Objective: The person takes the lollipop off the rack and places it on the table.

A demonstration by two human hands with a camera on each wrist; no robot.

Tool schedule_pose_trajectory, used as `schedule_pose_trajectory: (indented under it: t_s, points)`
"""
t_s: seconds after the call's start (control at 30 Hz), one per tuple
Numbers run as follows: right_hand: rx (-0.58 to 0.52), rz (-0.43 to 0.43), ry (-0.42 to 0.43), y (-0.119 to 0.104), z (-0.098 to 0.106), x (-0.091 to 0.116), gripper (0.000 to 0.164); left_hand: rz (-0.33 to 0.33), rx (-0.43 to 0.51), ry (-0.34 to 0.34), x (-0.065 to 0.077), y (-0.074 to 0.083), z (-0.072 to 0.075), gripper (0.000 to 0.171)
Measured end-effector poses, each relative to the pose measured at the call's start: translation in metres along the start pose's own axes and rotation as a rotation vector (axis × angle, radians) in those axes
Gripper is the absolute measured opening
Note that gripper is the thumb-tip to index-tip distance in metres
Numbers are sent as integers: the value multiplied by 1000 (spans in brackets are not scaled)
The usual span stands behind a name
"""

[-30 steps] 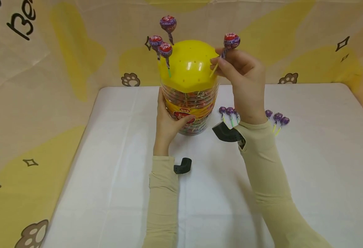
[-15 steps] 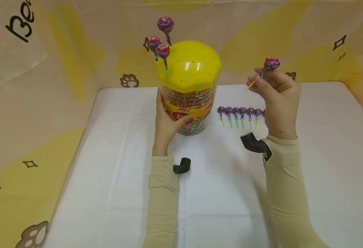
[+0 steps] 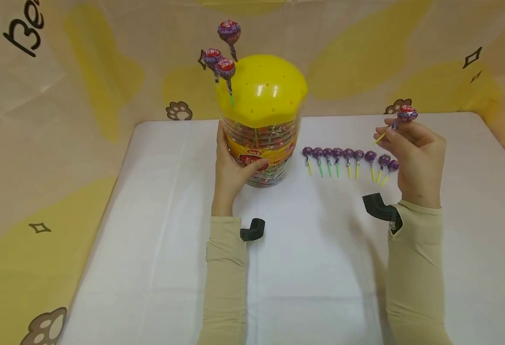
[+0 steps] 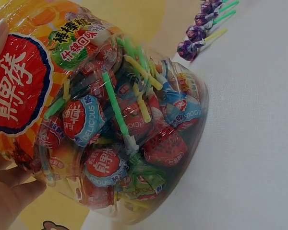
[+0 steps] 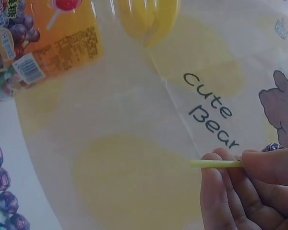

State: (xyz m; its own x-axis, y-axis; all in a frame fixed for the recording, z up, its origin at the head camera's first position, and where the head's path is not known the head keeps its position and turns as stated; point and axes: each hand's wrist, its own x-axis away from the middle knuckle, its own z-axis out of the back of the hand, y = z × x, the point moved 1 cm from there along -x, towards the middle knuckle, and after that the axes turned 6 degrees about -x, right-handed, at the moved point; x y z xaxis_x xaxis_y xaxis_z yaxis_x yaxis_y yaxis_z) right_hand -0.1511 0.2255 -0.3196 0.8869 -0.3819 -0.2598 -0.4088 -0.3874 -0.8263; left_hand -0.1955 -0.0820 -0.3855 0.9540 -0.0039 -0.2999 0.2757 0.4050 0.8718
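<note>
The right hand (image 3: 420,160) is moving away from the jar (image 3: 284,141): a second ago it was holding its lollipop (image 3: 406,114) right at the edge of the yellow lid (image 3: 274,91), and now it is hanging well to the right, beside the far end of the row of 9 lollipops (image 3: 348,153) (the hand was hiding part of that row, and all 9 heads are now showing). The 2 hands are working well apart. The right thumb and fingers are pinching the lollipop near its wrapped head, and in the right wrist view its yellow stick (image 5: 206,164) is poking out past the fingertips. The left hand (image 3: 229,175) is staying wrapped round the jar's side, its thumb lying across the label (image 3: 256,158), and the jar is standing upright on the white table (image 3: 312,287).

Nothing is changing on the lid: the same 3 lollipops (image 3: 226,68) are standing along its left side, while small holes elsewhere are sitting unfilled. For the work in hand, that is probably meaning a widening gap between the pinched lollipop and the lid, with the count there holding at 3.
</note>
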Motion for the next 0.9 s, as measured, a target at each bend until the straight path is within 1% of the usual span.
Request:
schedule_pose_trajectory:
  t_s: [0.2, 0.43, 0.73, 0.83, 0.9]
  points:
    - [5, -57, 28, -3, 19, 1, 9, 14, 9, -2, 0, 1, 1, 114]
    - [-75, -146, 68, -3, 42, -5, 9, 29, 10, -6, 0, 0, 0, 113]
    - [-45, -263, 132, -1, 71, -11, 8, 19, 17, 0, 1, 0, 0, 112]
    - [-32, -321, 155, 3, 84, -11, 6, 16, 18, -1, 1, 0, 0, 112]
    - [-20, -375, 171, 7, 94, -11, 7, 17, 16, -4, 1, 0, 0, 112]
